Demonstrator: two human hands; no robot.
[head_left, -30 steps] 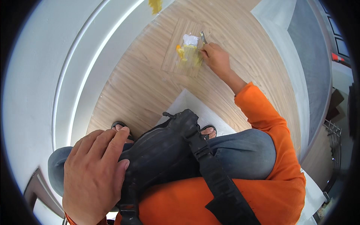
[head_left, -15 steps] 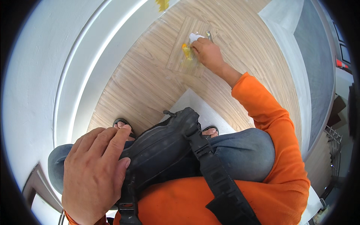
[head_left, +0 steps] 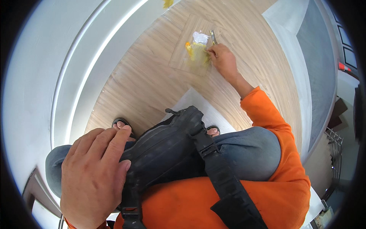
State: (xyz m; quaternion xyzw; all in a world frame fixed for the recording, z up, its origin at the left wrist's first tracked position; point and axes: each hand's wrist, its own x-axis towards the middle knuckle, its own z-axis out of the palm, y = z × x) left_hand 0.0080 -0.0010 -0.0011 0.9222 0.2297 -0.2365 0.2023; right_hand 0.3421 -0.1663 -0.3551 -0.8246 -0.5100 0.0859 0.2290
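My left hand (head_left: 93,173) rests over my left knee beside the black waist bag (head_left: 162,147), fingers stretched out and thumb apart. Out on the floor, my right hand (head_left: 225,61) is at the right side of a small wood-patterned board (head_left: 183,57). Its fingers are pinched together; whatever they grip is too small to make out. On the board lie a white lump (head_left: 200,37), a yellow translucent smear (head_left: 199,51) and an orange-yellow blob (head_left: 188,46). Just beyond my right fingertips is a narrow tool (head_left: 213,37) with a metallic end, its kind unclear.
The wood-patterned floor (head_left: 145,84) spreads in front of me, with a pale sheet (head_left: 192,99) near my feet. A white wall with a ledge (head_left: 72,87) curves along the left. A yellow piece (head_left: 167,4) shows at the top edge. Grey covering (head_left: 322,68) lies right.
My right hand has moved off the white lump, to the right and slightly nearer, and now sits beside the narrow tool. More of the yellow smear shows. My left hand stays on the knee.
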